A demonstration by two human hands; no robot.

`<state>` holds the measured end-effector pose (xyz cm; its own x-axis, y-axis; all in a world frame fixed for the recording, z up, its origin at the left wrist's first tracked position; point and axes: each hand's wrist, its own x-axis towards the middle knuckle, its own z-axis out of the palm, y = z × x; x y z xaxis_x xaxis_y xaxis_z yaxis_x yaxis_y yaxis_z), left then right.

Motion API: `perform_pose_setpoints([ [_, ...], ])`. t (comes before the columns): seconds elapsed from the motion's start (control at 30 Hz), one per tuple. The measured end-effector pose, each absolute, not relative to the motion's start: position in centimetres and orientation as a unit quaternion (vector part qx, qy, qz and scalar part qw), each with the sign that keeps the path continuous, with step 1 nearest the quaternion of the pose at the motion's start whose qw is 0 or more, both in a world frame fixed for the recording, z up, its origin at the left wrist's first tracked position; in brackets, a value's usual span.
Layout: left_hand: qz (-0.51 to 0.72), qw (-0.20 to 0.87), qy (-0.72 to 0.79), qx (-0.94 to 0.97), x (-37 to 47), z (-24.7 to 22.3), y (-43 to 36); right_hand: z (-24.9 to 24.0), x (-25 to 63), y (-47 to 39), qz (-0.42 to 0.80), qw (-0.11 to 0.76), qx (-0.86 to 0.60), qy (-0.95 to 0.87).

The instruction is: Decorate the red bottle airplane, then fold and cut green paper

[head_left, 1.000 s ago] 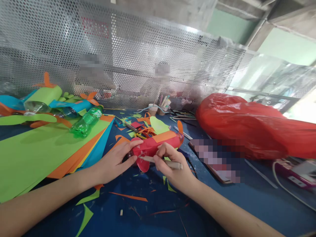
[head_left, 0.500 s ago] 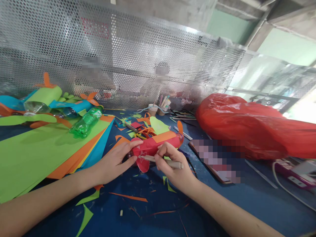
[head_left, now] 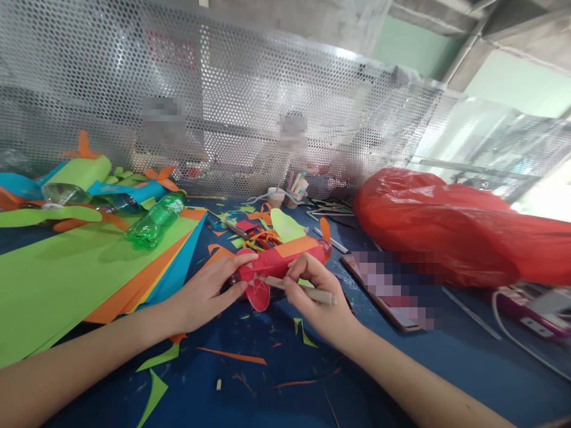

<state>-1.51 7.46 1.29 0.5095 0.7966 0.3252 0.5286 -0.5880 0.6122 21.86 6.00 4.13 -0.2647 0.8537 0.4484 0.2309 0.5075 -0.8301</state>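
Observation:
A bottle wrapped in red paper, a toy plane [head_left: 273, 261], lies across the blue table with an orange patch on top and an orange propeller [head_left: 325, 230] at its right end. Its left end is gripped between the thumb and fingers of my left hand [head_left: 218, 284]. On the red paper wing [head_left: 259, 295] nearest me, a pale star outline shows. My right hand [head_left: 312, 291] pinches a light-coloured marker [head_left: 319, 295], its tip at or just above the red paper near the star; contact is hard to tell.
Stacked coloured paper [head_left: 57, 279] carries a green bottle [head_left: 156, 220] at left, near other paper-covered bottles [head_left: 75, 178]. Paper scraps [head_left: 154, 395] litter the table. A phone [head_left: 383, 291] and red plastic bag [head_left: 437, 226] lie right; pen cups [head_left: 275, 196] stand behind.
My right hand has shifted slightly right and up, and the marker's tip has moved up from the star. My left hand and the toy plane stay almost in place.

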Motion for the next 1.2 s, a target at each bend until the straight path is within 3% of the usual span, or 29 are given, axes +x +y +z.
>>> perform_pose_setpoints([
  [1.2, 0.304, 0.227, 0.396, 0.836, -1.51, 1.00, 7.56, 3.99, 21.84, 5.99, 0.272, 0.452, -0.397, -0.752],
])
